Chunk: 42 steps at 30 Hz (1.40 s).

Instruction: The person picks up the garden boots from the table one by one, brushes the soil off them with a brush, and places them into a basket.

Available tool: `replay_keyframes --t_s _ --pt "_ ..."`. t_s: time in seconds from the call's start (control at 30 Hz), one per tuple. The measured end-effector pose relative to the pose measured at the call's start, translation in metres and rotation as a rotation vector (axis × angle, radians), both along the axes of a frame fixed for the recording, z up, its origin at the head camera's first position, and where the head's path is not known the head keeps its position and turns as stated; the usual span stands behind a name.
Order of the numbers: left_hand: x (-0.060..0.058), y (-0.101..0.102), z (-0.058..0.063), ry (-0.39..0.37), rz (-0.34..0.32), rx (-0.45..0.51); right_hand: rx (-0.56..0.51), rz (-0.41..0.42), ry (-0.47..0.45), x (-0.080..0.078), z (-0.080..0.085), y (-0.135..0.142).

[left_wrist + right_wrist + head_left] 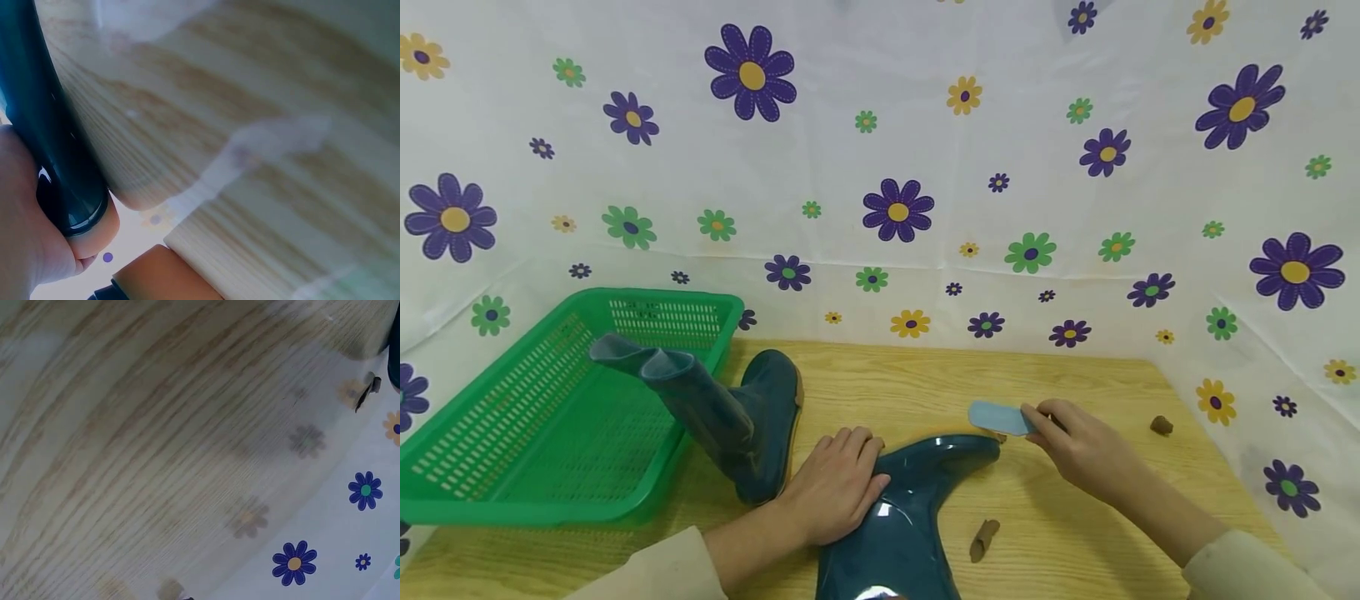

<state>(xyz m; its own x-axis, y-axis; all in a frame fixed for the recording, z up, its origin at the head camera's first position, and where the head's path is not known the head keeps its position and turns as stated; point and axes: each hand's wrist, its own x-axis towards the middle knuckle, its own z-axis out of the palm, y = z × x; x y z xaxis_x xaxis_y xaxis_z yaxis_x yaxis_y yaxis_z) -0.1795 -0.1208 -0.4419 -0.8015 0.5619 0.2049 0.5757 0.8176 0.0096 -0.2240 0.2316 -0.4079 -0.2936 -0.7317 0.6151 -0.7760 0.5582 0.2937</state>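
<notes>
A dark teal rubber boot (902, 517) lies on its side in the head view, toe to the right and sole facing away from me. My left hand (838, 483) grips it around the heel; in the left wrist view, that hand's fingers curl round the glossy boot (65, 144). Between thumb and fingertips, my right hand (1086, 446) pinches a flat light-blue scraper (997, 417), its blade just beyond the boot's toe. A small brown clump (1002, 437) sits beside the toe, under the blade's edge. The right hand is out of sight in the right wrist view.
A second teal boot (767, 417) lies at left, its shaft leaning over the rim of a green plastic basket (651, 500). Brown clumps (983, 540) lie on the wooden table (887, 375), another clump (1161, 425) at far right. Flower-printed cloth (820, 167) surrounds the table.
</notes>
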Motion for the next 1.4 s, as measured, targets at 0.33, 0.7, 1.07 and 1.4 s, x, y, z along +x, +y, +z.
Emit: replay_keyframes --t_s 0.33,0.7,1.07,1.4 --pt "0.0 0.0 0.001 0.065 -0.023 0.05 -0.043 -0.003 0.027 -0.004 0.0 0.002" --pt "0.001 -0.004 0.014 0.254 -0.001 0.139 -0.017 -0.092 -0.003 -0.003 0.01 0.013" --pt "-0.029 -0.002 0.023 0.39 0.104 0.22 -0.051 -0.127 -0.063 -0.004 0.014 0.021" --pt "-0.031 0.007 0.02 0.16 0.2 0.062 -0.01 -0.093 -0.051 0.0 0.009 0.021"
